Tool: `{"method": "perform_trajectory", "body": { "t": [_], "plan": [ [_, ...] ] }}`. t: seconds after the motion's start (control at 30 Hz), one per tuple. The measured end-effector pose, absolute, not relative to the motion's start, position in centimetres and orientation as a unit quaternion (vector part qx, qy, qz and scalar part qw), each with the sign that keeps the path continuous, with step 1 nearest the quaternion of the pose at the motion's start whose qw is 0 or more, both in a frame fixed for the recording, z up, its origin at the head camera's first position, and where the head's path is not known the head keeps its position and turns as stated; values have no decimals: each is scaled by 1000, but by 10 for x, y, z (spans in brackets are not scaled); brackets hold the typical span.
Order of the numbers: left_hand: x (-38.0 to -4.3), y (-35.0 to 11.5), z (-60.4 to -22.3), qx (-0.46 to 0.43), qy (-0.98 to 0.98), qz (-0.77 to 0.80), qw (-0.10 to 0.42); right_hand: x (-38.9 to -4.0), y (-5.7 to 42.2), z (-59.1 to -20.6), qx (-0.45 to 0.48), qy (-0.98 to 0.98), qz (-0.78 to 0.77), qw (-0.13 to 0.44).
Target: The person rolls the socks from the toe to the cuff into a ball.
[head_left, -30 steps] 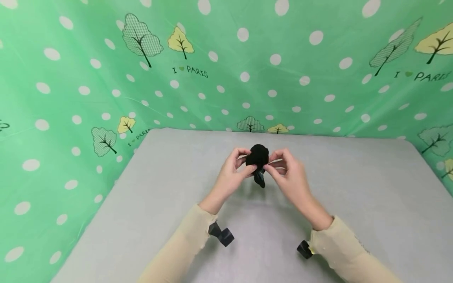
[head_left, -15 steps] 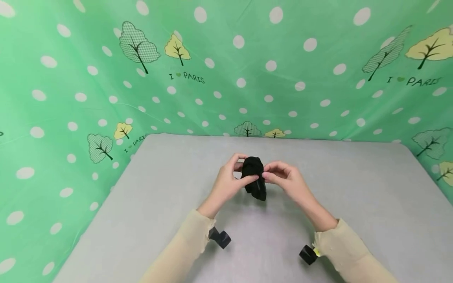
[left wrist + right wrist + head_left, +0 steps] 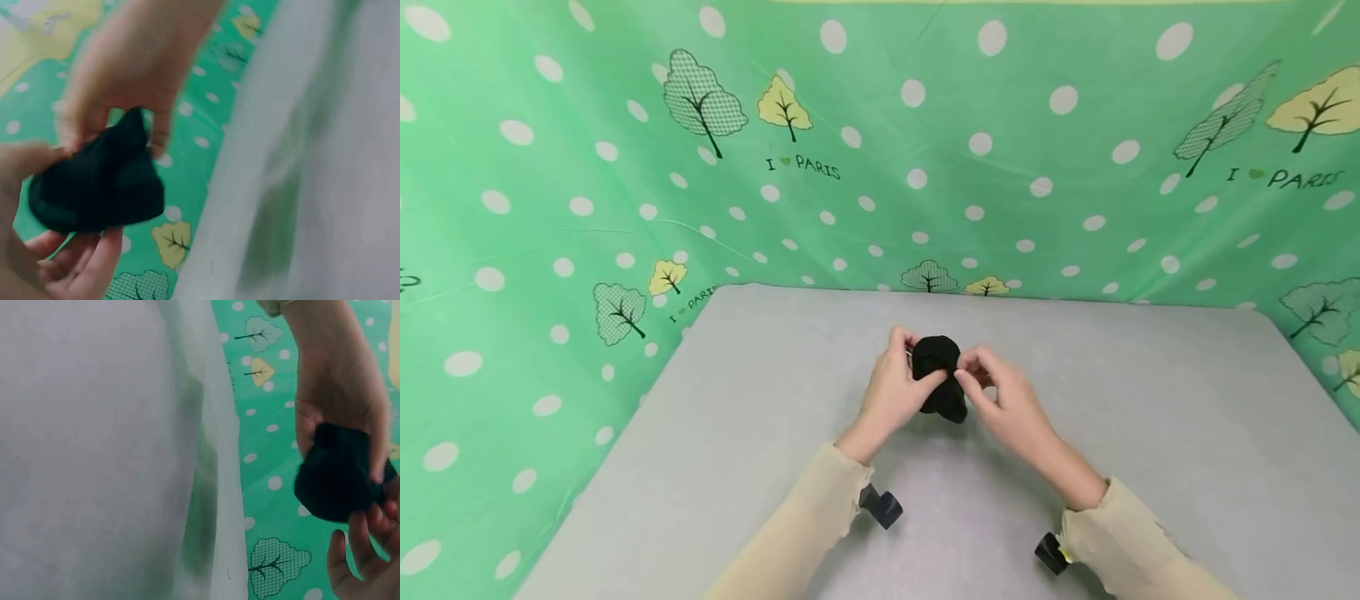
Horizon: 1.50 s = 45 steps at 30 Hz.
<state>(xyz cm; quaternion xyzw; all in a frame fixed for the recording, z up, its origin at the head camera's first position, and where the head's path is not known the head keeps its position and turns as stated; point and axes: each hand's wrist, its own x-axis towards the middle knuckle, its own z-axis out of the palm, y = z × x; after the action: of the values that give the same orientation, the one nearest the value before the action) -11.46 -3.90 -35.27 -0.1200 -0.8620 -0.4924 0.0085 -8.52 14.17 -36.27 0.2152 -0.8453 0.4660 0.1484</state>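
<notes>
A rounded bundle of soft black cloth (image 3: 937,353), with a narrower end hanging toward the person, is held up over the table between both hands. My left hand (image 3: 891,383) grips its left side, thumb across the front and fingers behind. My right hand (image 3: 1011,404) pinches the bundle's right edge with thumb and fingertips. Close up in the left wrist view, the black cloth (image 3: 100,181) looks folded, with a pointed corner rising beside the right hand's fingers. From the right wrist, the bundle (image 3: 337,475) appears as a compact lump with the left thumb lying across it.
Under the hands spreads a grey-covered table (image 3: 760,358). A green curtain (image 3: 880,125) with white dots and printed trees hangs behind and at the sides. Small black wrist-worn devices stick out from the left sleeve (image 3: 797,517) and the right sleeve (image 3: 1135,533).
Both hands and the black bundle have come lower in the head view. The hanging end spread out, then drew in a little, while the right fingers shifted along the edge.
</notes>
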Motion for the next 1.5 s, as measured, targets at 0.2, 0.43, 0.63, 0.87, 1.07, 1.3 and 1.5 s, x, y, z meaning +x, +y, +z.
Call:
{"method": "perform_trajectory", "body": {
  "t": [0.2, 0.43, 0.63, 0.87, 1.07, 1.3, 1.5],
  "plan": [
    [-111, -46, -350, -148, -778, -606, -77, -88, 142, -358, 125, -795, 584, 106],
    [-114, -50, -351, -159, -756, -628, -93, -91, 150, -356, 102, -754, 649, 1],
    [-113, -55, -352, -171, -736, -644, -121, -91, 160, -364, 138, -730, 668, -49],
    [-113, -49, -354, -158, -720, -667, -102, -82, 148, -359, 123, -826, 548, 43],
    [-116, -38, -357, -142, -775, -615, -19, -79, 146, -364, 148, -857, 486, 85],
    [-112, -30, -349, -140, -804, -575, -50, -76, 146, -366, 129, -851, 497, 109],
    [-110, -28, -343, -143, -825, -539, -89, -78, 149, -366, 114, -851, 500, 112]
  ]
}}
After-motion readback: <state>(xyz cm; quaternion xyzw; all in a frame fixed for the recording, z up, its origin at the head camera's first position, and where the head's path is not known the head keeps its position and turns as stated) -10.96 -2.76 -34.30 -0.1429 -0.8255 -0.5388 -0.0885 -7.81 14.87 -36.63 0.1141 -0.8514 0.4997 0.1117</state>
